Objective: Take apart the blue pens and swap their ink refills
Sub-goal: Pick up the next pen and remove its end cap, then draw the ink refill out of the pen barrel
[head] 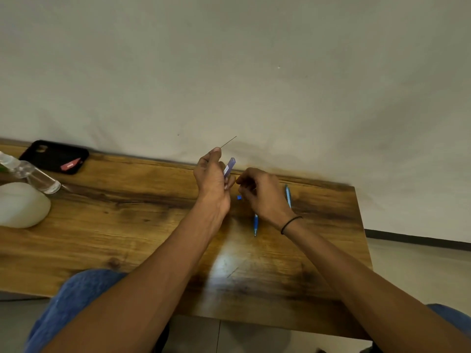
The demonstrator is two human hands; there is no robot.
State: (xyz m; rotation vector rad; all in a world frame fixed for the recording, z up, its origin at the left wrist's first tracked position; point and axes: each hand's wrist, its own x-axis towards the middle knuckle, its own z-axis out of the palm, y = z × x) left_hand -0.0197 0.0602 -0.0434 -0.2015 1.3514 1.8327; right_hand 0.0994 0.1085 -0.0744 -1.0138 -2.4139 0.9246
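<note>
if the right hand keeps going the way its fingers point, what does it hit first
Most likely the purple tube held in the left hand: the right hand's curled fingers point left toward it across a small gap. Depth is unclear, so it may reach the left fingers first.

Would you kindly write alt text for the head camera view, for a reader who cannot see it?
Over a wooden table, the left hand holds a small purple case and pinches a thin dark rod, while the right hand curls beside it. Two blue pens lie under the right hand; a black phone lies far left.
</note>
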